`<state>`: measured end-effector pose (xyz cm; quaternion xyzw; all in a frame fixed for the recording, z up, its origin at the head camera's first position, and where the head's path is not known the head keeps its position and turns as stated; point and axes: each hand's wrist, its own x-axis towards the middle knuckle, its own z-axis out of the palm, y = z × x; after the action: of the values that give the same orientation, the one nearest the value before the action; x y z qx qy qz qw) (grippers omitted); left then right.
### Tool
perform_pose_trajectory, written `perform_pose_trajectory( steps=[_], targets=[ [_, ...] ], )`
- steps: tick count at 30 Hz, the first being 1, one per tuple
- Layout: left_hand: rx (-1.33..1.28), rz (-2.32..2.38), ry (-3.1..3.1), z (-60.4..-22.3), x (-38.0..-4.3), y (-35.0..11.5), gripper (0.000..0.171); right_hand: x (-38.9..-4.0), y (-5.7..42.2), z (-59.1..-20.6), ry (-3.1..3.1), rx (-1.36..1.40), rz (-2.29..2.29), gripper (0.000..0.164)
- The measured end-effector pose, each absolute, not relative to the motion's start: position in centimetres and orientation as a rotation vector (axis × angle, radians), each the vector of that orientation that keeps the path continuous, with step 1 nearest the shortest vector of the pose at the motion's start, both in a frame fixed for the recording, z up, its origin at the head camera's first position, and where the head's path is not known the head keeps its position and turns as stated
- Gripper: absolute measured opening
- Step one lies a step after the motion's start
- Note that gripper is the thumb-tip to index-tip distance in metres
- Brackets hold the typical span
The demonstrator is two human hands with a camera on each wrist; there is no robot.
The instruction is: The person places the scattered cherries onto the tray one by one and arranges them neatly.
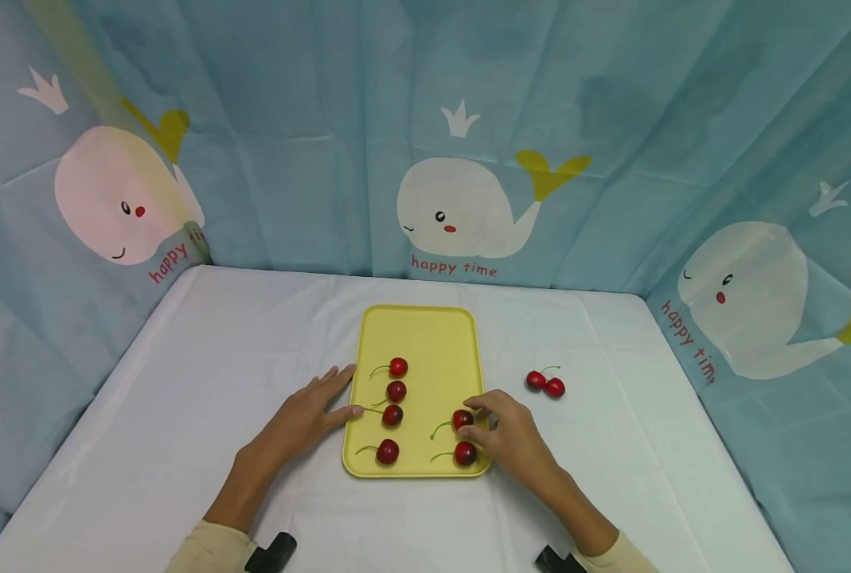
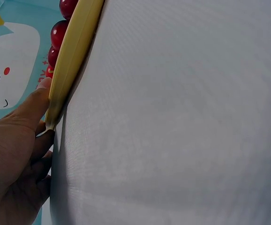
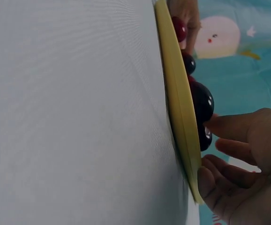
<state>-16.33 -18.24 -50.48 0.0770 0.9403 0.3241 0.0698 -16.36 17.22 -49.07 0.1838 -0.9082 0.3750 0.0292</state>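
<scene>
A yellow tray (image 1: 425, 334) lies on the white cloth with red cherries on it. Several cherries (image 1: 387, 452) form a column along its left side, stems pointing left. Near the tray's right edge my right hand (image 1: 507, 434) pinches a cherry (image 1: 462, 419) between thumb and fingers. Just below it sits another cherry (image 1: 464, 454). In the right wrist view the thumb touches a dark cherry (image 3: 205, 137) above the tray's rim (image 3: 180, 93). My left hand (image 1: 303, 418), fingers extended, rests against the tray's left edge. The left wrist view shows its thumb at the rim (image 2: 72, 56).
Two cherries (image 1: 545, 384) lie together on the white cloth (image 1: 611, 446), right of the tray. A blue curtain (image 1: 289, 159) with printed whales stands around the back and sides of the table. Black wrist devices (image 1: 271, 553) sit at both sleeves.
</scene>
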Motion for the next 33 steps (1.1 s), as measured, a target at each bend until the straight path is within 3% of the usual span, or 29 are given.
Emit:
perform_pose_trajectory(
  steps=[33],
  targets=[
    [0.218,0.975,2.820,-50.7,-16.4,-18.3,0.084,-17.2,23.2,-48.4,-2.600,0.198,1.332,0.041]
  ],
)
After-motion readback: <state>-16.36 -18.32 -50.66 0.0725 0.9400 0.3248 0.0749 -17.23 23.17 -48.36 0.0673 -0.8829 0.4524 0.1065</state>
